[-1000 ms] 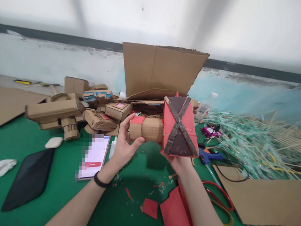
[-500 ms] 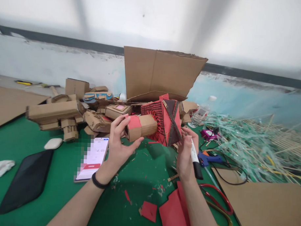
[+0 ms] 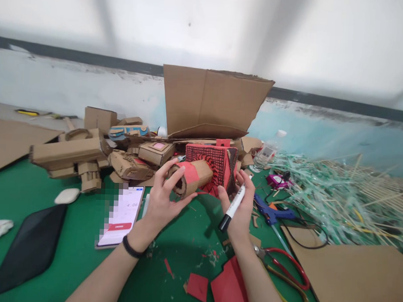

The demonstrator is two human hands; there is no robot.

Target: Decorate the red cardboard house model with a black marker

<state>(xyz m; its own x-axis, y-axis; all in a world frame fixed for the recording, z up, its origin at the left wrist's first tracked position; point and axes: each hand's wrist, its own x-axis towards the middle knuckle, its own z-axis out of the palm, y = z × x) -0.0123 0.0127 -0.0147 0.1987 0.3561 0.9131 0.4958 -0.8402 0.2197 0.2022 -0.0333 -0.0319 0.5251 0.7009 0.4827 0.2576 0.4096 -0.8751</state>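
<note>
A cardboard model, made of a brown tube [image 3: 202, 173] and a red box [image 3: 196, 151] with black drawn lines, is held above the table. My left hand [image 3: 161, 204] grips the tube's free end, where a band of red paper wraps it; the hollow opening faces me. At the box's right side, the fingers of my right hand [image 3: 242, 207] touch its dark-striped face. That hand also holds a white marker [image 3: 235, 204], black end pointing down and left. My fingers hide part of the box's right edge.
Several cardboard models [image 3: 67, 153] line the back left. A phone [image 3: 121, 216] and black pouch [image 3: 29, 246] lie left. On the right are a blue glue gun [image 3: 273, 214], scissors [image 3: 292, 264], a bottle [image 3: 265, 155] and bundled sticks [image 3: 338, 195]. Red paper [image 3: 230, 286] lies in front.
The model has turned so the tube's open end faces me more and the box's dark-striped face shows less. The marker has swung from pointing down-right to down-left.
</note>
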